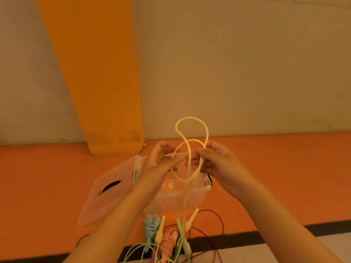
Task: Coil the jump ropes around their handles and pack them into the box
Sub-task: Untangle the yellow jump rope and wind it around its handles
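Both hands hold a yellow jump rope point(191, 130) up over a clear plastic box point(190, 198). My left hand point(161, 160) pinches one strand, and my right hand point(212, 160) grips the crossing loops. One loop stands above my hands, another hangs below them. A strand drops down to a yellow handle point(191, 219) dangling in front of the box. A second yellow handle point(160, 230) lies on the floor below.
The box's clear lid point(108, 192) lies open to its left on the orange floor. In front of the box lie a coiled blue rope point(151, 227), a coiled pink rope point(169, 242), a green-handled rope point(183, 238) and a loose dark red rope point(218, 230). An orange pillar point(106, 92) stands behind.
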Available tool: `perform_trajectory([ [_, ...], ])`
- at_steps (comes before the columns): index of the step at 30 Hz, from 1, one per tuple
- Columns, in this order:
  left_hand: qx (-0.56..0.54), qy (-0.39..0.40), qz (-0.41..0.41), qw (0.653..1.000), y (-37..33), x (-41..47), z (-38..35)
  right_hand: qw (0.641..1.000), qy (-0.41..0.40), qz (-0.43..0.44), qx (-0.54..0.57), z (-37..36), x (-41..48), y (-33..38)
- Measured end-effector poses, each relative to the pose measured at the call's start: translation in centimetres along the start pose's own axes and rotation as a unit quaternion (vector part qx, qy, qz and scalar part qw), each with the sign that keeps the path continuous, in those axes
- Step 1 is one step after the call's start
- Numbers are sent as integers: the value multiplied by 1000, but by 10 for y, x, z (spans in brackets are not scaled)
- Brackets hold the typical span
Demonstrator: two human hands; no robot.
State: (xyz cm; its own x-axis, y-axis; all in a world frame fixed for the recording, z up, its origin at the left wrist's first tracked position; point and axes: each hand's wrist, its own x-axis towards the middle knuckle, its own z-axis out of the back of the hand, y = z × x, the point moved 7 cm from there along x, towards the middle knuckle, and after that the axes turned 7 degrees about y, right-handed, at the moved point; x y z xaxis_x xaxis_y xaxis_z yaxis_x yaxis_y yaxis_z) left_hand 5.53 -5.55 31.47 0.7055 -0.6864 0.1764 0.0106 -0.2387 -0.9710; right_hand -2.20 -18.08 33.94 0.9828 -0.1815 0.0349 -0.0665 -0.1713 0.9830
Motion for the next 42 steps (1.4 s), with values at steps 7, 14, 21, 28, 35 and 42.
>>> perform_trajectory([
  [7,260,15,26,965,14,4,-10,996,15,10,82,2,5,-9],
  [14,267,-12,12,964,17,5,-6,995,-42,13,-86,17,2,-14],
  [21,218,-39,-4,975,6,4,-3,984,-22,-52,-171,7,4,-45],
  [28,150,-23,0,988,-2,4,-4,969,72,-111,-211,-27,3,-78],
  [35,294,-55,13,954,6,-3,15,992,-4,-55,-110,-8,5,-48],
  [42,266,28,47,962,28,-8,1,1000,-18,-14,-4,-5,5,-37],
])
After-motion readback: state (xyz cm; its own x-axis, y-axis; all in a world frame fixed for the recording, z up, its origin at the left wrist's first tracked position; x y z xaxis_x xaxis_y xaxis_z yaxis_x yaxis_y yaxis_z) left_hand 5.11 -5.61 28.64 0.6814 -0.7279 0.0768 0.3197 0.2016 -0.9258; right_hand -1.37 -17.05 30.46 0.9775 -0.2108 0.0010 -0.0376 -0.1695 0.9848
